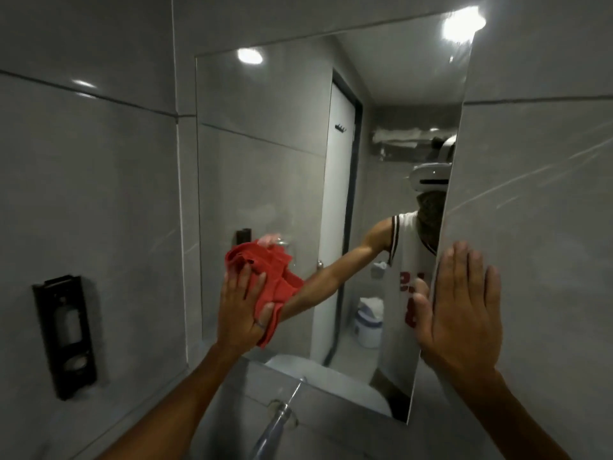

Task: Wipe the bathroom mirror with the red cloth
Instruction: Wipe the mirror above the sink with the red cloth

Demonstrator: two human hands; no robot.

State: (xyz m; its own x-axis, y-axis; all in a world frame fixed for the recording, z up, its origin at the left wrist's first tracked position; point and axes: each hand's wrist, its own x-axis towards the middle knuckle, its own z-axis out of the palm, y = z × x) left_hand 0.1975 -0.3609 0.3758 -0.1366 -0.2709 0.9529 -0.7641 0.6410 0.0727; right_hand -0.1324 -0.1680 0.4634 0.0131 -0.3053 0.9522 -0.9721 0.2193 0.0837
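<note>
A frameless rectangular mirror (pixel 265 154) hangs on the grey tiled wall ahead. My left hand (pixel 240 307) lies flat on its lower left part and presses a crumpled red cloth (pixel 268 270) against the glass; the cloth bunches out above and to the right of my fingers. My right hand (pixel 464 307) rests flat, fingers spread, on the wall tile at the mirror's right edge, with the thumb on the glass. The mirror reflects my arm, a white sleeveless shirt and a white door.
A black wall-mounted holder (pixel 64 336) sits on the left wall. A chrome tap (pixel 278 416) projects below the mirror's lower edge. Grey tiles (pixel 537 194) surround the mirror, and a ceiling light glares at its top right corner.
</note>
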